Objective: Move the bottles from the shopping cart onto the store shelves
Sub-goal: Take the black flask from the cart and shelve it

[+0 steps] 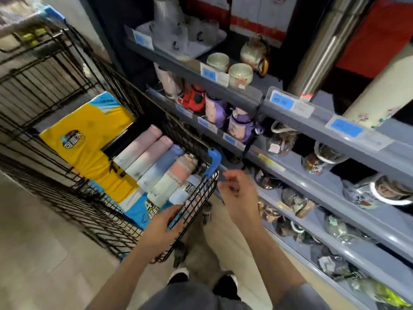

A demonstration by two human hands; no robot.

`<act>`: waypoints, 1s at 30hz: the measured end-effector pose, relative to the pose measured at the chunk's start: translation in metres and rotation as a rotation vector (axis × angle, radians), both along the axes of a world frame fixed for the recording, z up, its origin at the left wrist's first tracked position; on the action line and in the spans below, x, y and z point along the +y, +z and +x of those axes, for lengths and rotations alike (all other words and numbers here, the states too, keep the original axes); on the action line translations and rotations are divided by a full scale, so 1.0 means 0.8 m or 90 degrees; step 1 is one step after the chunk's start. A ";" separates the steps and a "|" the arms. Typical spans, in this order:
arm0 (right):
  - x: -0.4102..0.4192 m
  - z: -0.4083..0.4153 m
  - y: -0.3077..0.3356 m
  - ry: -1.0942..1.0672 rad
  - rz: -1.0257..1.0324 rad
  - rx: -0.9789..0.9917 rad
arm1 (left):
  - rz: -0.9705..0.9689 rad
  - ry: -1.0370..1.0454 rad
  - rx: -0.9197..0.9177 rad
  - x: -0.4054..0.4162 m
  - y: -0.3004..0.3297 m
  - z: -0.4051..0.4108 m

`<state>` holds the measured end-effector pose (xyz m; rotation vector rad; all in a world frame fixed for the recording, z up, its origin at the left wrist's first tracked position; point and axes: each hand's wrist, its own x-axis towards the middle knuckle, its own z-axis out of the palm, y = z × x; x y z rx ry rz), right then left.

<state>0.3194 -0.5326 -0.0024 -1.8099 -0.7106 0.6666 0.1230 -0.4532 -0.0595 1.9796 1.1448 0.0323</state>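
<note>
Bottles [156, 166] lay in row in shopping cart [67, 90], near right corner. Left hand [165, 222] rested on cart rim, fingers loose, holding nothing. Right hand [237, 193] hovered between cart and shelves [312, 189] — loosely curled, empty. Step: reaching for bottle. Next move likely needs grip round nearest bottle, lift clear of wire.

Dim indoor light, motion blur, wide-angle bending at edges
</note>
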 end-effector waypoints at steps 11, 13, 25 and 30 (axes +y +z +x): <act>0.165 -0.102 -0.037 0.183 -0.117 0.049 | -0.055 0.060 -0.096 0.181 0.021 -0.097; 0.191 -0.128 -0.059 0.173 -0.163 0.076 | -0.003 0.085 -0.095 0.259 0.009 -0.103; 0.278 -0.208 -0.085 -0.045 -0.335 0.165 | 0.120 -0.007 0.208 0.540 -0.128 -0.029; 0.287 -0.214 -0.093 -0.148 -0.349 0.232 | 0.151 0.005 0.189 0.543 -0.142 -0.033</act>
